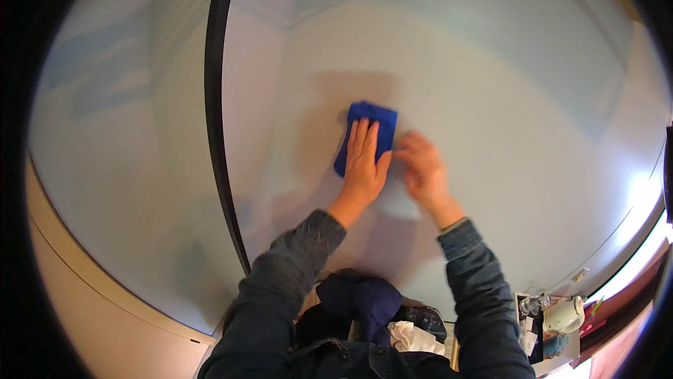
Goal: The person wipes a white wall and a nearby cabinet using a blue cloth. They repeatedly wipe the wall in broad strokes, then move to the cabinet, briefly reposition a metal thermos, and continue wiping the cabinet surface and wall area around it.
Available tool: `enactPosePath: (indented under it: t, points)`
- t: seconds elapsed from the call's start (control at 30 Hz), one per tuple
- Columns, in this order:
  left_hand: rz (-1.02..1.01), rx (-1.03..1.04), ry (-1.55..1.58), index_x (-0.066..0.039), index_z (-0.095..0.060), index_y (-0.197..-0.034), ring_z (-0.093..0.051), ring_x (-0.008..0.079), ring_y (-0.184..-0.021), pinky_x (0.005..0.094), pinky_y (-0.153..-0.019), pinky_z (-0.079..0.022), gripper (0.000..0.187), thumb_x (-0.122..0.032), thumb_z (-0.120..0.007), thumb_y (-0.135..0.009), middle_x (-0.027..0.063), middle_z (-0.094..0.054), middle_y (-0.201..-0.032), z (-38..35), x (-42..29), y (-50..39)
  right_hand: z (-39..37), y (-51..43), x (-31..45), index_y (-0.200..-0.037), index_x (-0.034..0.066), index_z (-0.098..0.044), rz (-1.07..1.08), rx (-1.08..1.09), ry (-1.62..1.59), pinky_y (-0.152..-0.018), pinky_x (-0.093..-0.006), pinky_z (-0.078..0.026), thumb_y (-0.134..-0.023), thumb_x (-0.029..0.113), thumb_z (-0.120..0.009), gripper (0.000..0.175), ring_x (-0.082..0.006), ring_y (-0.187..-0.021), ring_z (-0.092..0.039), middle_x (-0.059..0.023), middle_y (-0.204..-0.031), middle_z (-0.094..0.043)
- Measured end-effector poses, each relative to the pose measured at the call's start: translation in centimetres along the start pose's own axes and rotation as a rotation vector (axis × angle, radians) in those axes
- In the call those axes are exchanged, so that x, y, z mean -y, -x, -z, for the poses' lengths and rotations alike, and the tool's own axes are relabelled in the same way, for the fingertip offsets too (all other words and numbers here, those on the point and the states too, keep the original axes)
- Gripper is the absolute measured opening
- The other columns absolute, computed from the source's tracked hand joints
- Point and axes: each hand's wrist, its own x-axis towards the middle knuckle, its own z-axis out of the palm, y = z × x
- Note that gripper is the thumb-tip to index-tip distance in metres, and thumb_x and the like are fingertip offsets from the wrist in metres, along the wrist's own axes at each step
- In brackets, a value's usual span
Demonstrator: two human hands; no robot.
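Note:
A folded blue cloth lies flat against a pale, smooth panel, with my left hand spread on top of it. The left fingers point away from me and rest along the cloth, the thumb near its right edge. Just to the right, my right hand is bent and somewhat blurred, its fingertips near the cloth's right edge. Whether they touch the cloth or the panel cannot be told, and nothing shows in that hand.
A black strip divides the pale surface on the left. Dark and white clothing is heaped below. At lower right, a tray holds glassware and papers beside a cream electric kettle and a blue cup. A light wood panel is at lower left.

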Motion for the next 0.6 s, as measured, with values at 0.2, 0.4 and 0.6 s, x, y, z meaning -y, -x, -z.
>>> enactPosePath:
  t: [0.2, 0.4, 0.6]
  points:
    - [-0.357, -0.029, -0.342, -0.009, -0.038, -0.135, -0.028, 0.0420, -0.129, 0.0553, -0.104, -0.021, 0.052, -0.018, -0.054, -0.086, 0.0196, -0.032, -0.140, 0.0, 0.2, -13.1, 10.0, -2.9, -6.4, -0.110, 0.0095, -0.062, -0.113, -0.171, 0.663, -0.104, -0.0463, -0.031, -0.079, 0.006, -0.053, 0.033, -0.0350, -0.123, -0.042, -0.0157, -0.126, -0.054]
    - [-0.271, -0.372, -0.482, -0.009, -0.043, -0.131, -0.029, 0.0434, -0.128, 0.0526, -0.104, -0.024, 0.049, -0.021, -0.054, -0.085, 0.0230, -0.034, -0.139, 1.5, 3.9, -17.8, 9.8, -2.1, -8.5, -0.116, 0.0107, -0.061, -0.006, -0.192, 0.786, -0.104, -0.0448, -0.030, -0.084, 0.011, -0.050, 0.033, -0.0303, -0.127, -0.039, -0.0107, -0.131, -0.051]
    - [-0.034, -0.329, -0.503, -0.003, -0.037, -0.135, -0.023, 0.0453, -0.131, 0.0567, -0.105, -0.018, 0.053, -0.021, -0.051, -0.087, 0.0257, -0.027, -0.142, 4.9, 11.3, -6.7, 9.9, -2.1, -8.6, -0.117, 0.0096, -0.059, -0.041, -0.169, 0.796, -0.103, -0.0447, -0.030, -0.083, 0.009, -0.049, 0.035, -0.0319, -0.125, -0.041, -0.0112, -0.132, -0.050]
